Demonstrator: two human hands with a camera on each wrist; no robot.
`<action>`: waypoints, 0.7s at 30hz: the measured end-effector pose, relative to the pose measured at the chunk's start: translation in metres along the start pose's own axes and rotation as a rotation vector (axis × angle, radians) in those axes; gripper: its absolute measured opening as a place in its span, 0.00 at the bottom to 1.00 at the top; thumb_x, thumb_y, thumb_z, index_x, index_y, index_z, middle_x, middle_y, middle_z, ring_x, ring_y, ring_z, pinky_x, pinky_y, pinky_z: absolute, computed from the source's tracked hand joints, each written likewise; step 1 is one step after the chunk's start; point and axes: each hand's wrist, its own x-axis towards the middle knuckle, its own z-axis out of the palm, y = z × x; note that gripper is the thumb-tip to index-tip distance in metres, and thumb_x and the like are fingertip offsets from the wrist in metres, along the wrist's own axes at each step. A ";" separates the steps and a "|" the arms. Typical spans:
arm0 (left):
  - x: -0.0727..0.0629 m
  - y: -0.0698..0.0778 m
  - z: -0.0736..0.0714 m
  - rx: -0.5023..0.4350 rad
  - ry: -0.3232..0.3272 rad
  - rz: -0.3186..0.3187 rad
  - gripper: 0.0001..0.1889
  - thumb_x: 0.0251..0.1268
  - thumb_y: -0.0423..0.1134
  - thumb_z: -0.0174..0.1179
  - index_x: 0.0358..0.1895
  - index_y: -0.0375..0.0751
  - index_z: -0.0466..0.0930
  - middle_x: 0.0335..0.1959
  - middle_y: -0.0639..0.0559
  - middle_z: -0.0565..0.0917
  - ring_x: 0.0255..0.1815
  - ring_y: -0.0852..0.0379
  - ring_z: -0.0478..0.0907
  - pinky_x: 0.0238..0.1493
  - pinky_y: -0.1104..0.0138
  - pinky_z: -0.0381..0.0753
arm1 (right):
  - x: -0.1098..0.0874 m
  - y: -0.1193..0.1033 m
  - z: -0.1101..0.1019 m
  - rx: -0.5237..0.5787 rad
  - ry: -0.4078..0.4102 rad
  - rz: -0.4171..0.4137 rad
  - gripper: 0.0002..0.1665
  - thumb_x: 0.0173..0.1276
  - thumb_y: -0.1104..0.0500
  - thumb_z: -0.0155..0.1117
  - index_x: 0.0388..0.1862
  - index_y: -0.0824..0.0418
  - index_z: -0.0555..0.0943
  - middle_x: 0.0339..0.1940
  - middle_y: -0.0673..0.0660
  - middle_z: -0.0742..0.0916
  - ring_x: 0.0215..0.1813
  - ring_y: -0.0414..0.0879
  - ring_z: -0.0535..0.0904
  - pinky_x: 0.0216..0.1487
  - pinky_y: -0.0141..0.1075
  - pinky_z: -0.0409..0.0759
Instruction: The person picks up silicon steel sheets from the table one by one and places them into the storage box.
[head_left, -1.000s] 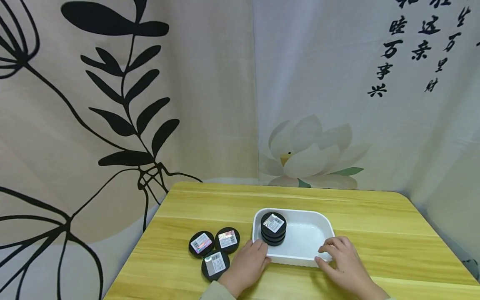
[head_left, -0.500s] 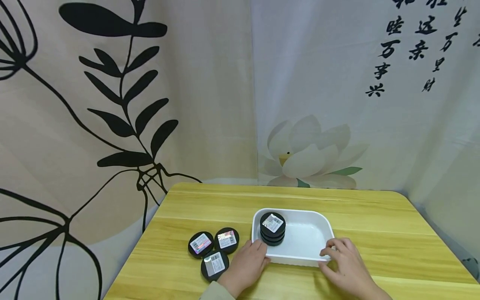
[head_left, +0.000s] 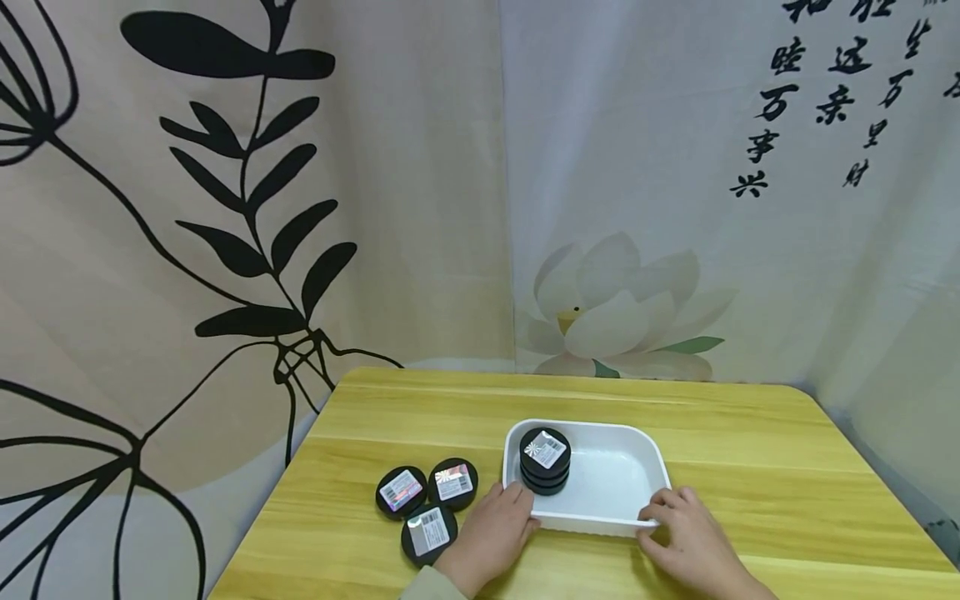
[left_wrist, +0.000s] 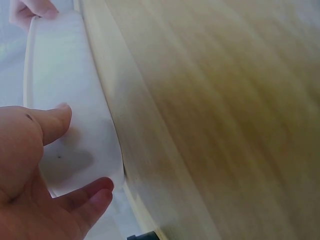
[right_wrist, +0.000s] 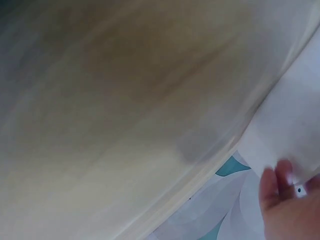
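A white plastic tray (head_left: 611,479) sits on the wooden table, with a stack of round black tins (head_left: 545,460) in its left end. The top tin bears a silver barcode label. My left hand (head_left: 495,529) grips the tray's near left corner; in the left wrist view its thumb (left_wrist: 57,122) lies along the front wall and the fingers reach round the end. At the near right corner my right hand (head_left: 686,533) pinches the rim between thumb and fingers. Three labelled black tins (head_left: 429,533) lie on the table left of the left hand.
The yellow wood-grain table (head_left: 787,467) has rounded far corners. Behind it hangs a pale curtain (head_left: 435,208) printed with black plants, a lotus and dark writing. The nearest loose tin is close beside the left wrist.
My right hand's fingers have closed in on the tray's near right corner and rim. The left hand, tray and tins stay put; the head view has shifted slightly.
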 end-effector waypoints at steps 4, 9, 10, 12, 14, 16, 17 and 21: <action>0.000 0.001 0.000 -0.001 -0.004 -0.001 0.11 0.71 0.50 0.60 0.39 0.47 0.75 0.35 0.57 0.76 0.35 0.57 0.71 0.38 0.68 0.73 | -0.001 0.001 -0.001 0.045 -0.100 0.036 0.09 0.52 0.50 0.79 0.29 0.44 0.85 0.34 0.36 0.78 0.39 0.35 0.68 0.41 0.34 0.74; 0.001 0.002 -0.001 -0.001 -0.009 -0.004 0.11 0.71 0.50 0.60 0.40 0.47 0.75 0.36 0.57 0.76 0.35 0.57 0.72 0.39 0.67 0.74 | 0.000 0.002 -0.001 0.100 -0.154 0.036 0.10 0.54 0.48 0.79 0.30 0.45 0.84 0.34 0.37 0.77 0.38 0.33 0.69 0.40 0.35 0.77; 0.001 0.002 -0.001 -0.003 -0.010 -0.005 0.11 0.71 0.50 0.60 0.40 0.47 0.76 0.36 0.57 0.76 0.35 0.57 0.72 0.39 0.67 0.74 | 0.000 0.003 -0.001 0.110 -0.152 0.025 0.10 0.54 0.48 0.79 0.29 0.45 0.84 0.33 0.36 0.77 0.37 0.33 0.69 0.40 0.35 0.76; 0.000 0.001 0.000 -0.010 -0.012 -0.007 0.11 0.71 0.50 0.60 0.40 0.47 0.76 0.36 0.57 0.76 0.36 0.56 0.72 0.39 0.67 0.74 | 0.000 0.004 0.002 0.126 -0.122 -0.016 0.11 0.53 0.50 0.80 0.27 0.45 0.82 0.31 0.36 0.76 0.35 0.31 0.68 0.37 0.33 0.75; -0.001 0.001 0.002 -0.013 -0.009 -0.006 0.11 0.71 0.50 0.60 0.41 0.47 0.76 0.36 0.57 0.76 0.36 0.56 0.72 0.40 0.67 0.75 | 0.001 0.006 0.004 0.139 -0.094 -0.062 0.13 0.53 0.51 0.80 0.24 0.45 0.80 0.29 0.35 0.74 0.33 0.30 0.66 0.34 0.32 0.72; -0.001 0.000 0.004 -0.016 -0.005 -0.003 0.11 0.71 0.50 0.60 0.41 0.48 0.76 0.36 0.57 0.76 0.36 0.56 0.72 0.40 0.67 0.74 | 0.001 0.007 0.006 0.151 -0.077 -0.086 0.14 0.53 0.51 0.80 0.23 0.46 0.78 0.27 0.35 0.72 0.31 0.29 0.64 0.32 0.30 0.70; -0.001 -0.001 0.005 -0.017 -0.002 0.001 0.11 0.71 0.50 0.60 0.40 0.48 0.75 0.35 0.57 0.76 0.36 0.56 0.72 0.39 0.67 0.74 | 0.001 0.007 0.006 0.153 -0.071 -0.090 0.15 0.53 0.51 0.80 0.23 0.46 0.78 0.27 0.35 0.72 0.31 0.29 0.63 0.31 0.30 0.70; 0.000 -0.003 0.006 -0.016 0.009 0.010 0.10 0.71 0.50 0.60 0.39 0.48 0.75 0.35 0.57 0.75 0.35 0.56 0.72 0.38 0.67 0.73 | 0.002 0.006 0.006 0.153 -0.094 -0.066 0.16 0.54 0.50 0.79 0.23 0.47 0.77 0.26 0.36 0.70 0.30 0.29 0.62 0.31 0.30 0.69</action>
